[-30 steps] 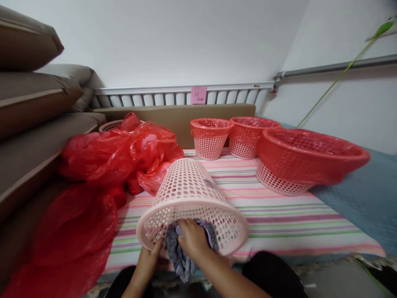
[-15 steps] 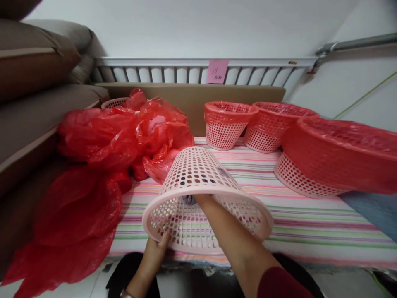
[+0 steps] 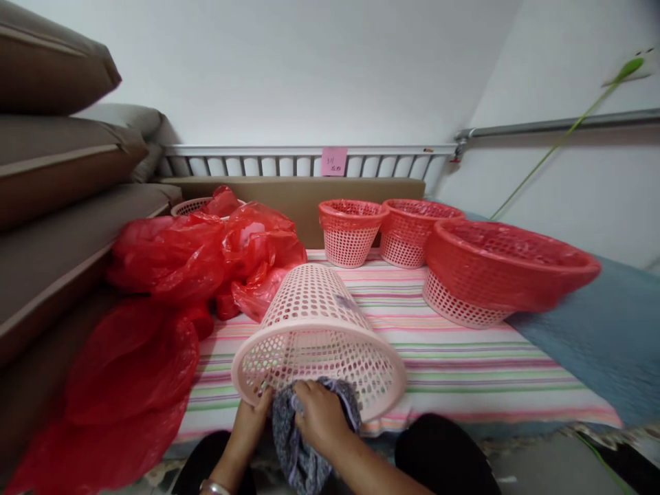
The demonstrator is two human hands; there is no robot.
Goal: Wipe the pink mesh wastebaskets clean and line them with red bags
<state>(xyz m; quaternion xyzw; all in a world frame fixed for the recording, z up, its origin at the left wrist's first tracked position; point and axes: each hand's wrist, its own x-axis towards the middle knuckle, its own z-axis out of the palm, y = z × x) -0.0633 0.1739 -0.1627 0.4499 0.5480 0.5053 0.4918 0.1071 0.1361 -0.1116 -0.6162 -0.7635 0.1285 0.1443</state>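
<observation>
A pale pink perforated basket (image 3: 314,295) lies on its side on the striped cloth (image 3: 454,371), its mouth toward me. My left hand (image 3: 250,423) grips the lower left of its rim. In my right hand (image 3: 320,416) is a bunched grey cloth (image 3: 302,460), held at the front of the basket's mouth and hanging down over the near edge. The fingers of my right hand are closed on the fabric.
Crumpled red plastic bags (image 3: 175,254) lie at the left beside stacked cushions (image 3: 62,254). Three baskets lined with red bags stand at the right, the nearest one (image 3: 464,302) largest in view. A pink note (image 3: 334,161) is on the rail behind.
My right hand has come out from deep inside the basket toward me, and the grey cloth now hangs from it. The view has shifted, so the surroundings sit lower and further left.
</observation>
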